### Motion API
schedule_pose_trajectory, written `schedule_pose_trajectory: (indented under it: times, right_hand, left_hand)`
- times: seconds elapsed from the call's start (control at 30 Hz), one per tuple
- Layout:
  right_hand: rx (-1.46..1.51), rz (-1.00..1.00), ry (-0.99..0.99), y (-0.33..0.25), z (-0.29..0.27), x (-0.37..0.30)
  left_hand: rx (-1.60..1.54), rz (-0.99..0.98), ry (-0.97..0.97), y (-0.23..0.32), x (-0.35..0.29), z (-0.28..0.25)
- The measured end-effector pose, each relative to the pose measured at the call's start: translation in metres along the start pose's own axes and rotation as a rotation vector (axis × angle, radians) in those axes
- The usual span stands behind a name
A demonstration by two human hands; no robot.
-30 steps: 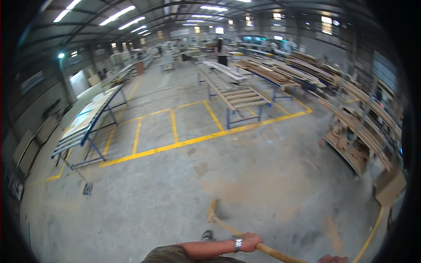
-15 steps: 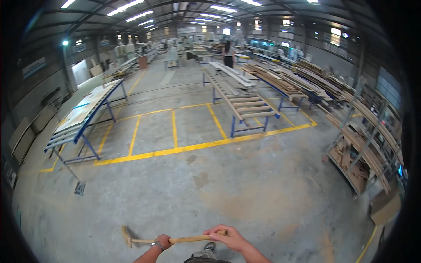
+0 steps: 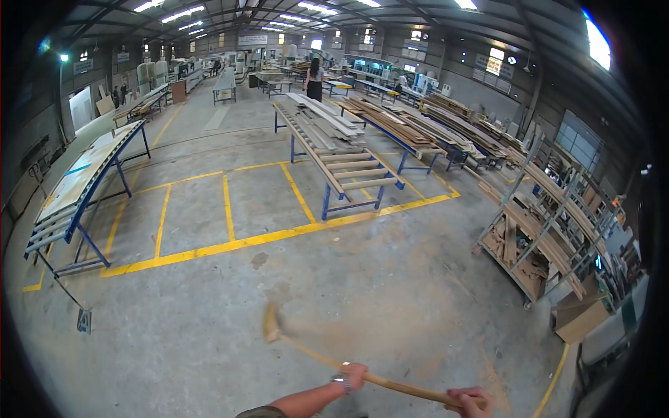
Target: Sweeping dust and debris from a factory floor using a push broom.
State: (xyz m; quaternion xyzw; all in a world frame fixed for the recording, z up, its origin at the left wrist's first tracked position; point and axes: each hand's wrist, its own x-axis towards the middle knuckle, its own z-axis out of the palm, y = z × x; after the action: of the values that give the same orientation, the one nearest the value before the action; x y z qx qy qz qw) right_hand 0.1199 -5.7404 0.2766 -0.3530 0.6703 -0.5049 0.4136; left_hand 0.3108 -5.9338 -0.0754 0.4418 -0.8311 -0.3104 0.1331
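Observation:
My left hand [image 3: 354,376], with a metal watch at its wrist, is wrapped round the middle of a broom [image 3: 398,387] with a long wooden handle. My right hand [image 3: 471,403] grips the handle's upper end, low in the picture. The broom slants down to the left, and its tan bristle head [image 3: 270,324] is over the concrete floor, slightly blurred. Brownish dust [image 3: 390,317] is spread over the floor right of the head.
A wheeled rack [image 3: 519,261] with wood offcuts stands right, near a cardboard box [image 3: 582,317]. Ahead is a roller table [image 3: 355,174] with boards; another blue-legged table [image 3: 83,177] is left. Yellow lines [image 3: 230,245] mark the floor. A person [image 3: 315,80] stands farther back.
The broom head has swung forward and to the right across the floor. Both hands have moved right with the handle, and the view has turned right.

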Motion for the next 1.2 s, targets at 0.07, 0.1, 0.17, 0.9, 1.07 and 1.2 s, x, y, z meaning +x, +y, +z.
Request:
schedule_pose_trajectory:
  times: [0.07,0.1,0.17,0.9,1.07,1.2]
  right_hand:
    - [-0.056,-0.136,0.088,-0.022,-0.024,-0.027]
    - [-0.053,-0.14,0.082,-0.035,-0.027,-0.042]
    - [-0.174,-0.181,0.198,-0.059,-0.031,-0.058]
    - [0.399,-0.343,-0.318,0.005,-0.027,0.032]
    - [0.449,-0.052,-0.401,0.078,0.013,0.078]
    - [0.198,0.03,-0.175,0.06,-0.031,0.068]
  left_hand:
    - [-0.096,0.122,-0.062,0.066,0.027,0.001]
    - [-0.125,0.155,-0.102,0.088,0.04,0.008]
    - [-0.2,0.308,-0.1,0.121,0.064,0.026]
    - [0.008,0.066,-0.047,0.047,-0.061,-0.092]
    - [0.18,-0.214,-0.253,-0.041,-0.093,-0.047]
    - [0.069,-0.119,-0.33,-0.007,-0.062,-0.001]
